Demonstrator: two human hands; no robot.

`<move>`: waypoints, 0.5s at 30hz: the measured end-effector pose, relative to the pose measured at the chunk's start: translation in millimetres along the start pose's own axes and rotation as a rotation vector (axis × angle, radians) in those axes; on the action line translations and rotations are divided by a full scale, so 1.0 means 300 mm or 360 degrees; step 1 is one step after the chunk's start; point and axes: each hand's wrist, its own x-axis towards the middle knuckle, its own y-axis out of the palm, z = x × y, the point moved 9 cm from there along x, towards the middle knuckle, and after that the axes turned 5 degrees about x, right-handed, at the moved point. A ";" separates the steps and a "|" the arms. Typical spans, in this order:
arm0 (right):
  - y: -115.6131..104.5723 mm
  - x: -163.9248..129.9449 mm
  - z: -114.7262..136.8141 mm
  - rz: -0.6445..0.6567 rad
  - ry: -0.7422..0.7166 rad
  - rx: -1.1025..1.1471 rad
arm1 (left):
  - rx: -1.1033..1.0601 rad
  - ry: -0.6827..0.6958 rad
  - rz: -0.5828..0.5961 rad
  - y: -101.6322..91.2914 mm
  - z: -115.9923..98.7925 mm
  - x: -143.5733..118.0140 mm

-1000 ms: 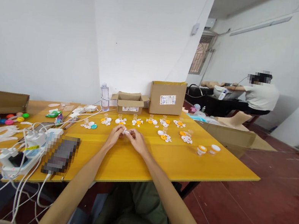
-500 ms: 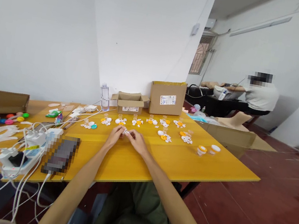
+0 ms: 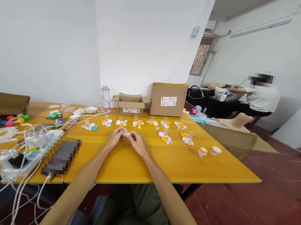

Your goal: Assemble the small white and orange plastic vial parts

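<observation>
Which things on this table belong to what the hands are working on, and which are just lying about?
In the job:
left hand
right hand
small white part pinched between them
orange and white parts in groups
two capped pots

Lying about:
bottle
boxes
chargers and cables
coloured caps

White walls (image 3: pixel 142 29), red tiled floor (image 3: pixel 268 203) (barred window (image 3: pixel 200 55) behind), yellow table (image 3: pixel 187 165)

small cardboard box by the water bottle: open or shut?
Open. The small cardboard box has its top flaps spread outward, beside the water bottle. Contents cannot be seen.
</observation>
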 end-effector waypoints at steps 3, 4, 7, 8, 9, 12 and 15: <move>-0.001 -0.003 0.007 -0.0001 0.0019 -0.0001 | 0.0003 0.0004 -0.0004 0.002 -0.004 -0.002; -0.001 -0.004 0.011 0.0000 0.0027 0.0000 | 0.0003 0.0003 -0.0004 0.002 -0.006 -0.003; -0.004 -0.006 0.022 0.0010 0.0052 0.0004 | -0.0006 -0.0012 -0.0008 0.004 -0.007 -0.005; -0.004 -0.007 0.024 0.0015 0.0060 0.0010 | -0.0008 -0.0017 -0.0009 0.004 -0.007 -0.006; -0.004 -0.007 0.025 0.0021 0.0065 0.0018 | -0.0010 -0.0021 -0.0011 0.004 -0.008 -0.006; -0.001 -0.005 0.024 0.0040 0.0068 0.0072 | -0.0013 -0.0029 -0.0021 0.003 -0.009 -0.006; 0.007 -0.003 0.012 0.0066 0.0087 0.0148 | -0.0015 -0.0043 -0.0028 0.001 -0.006 -0.005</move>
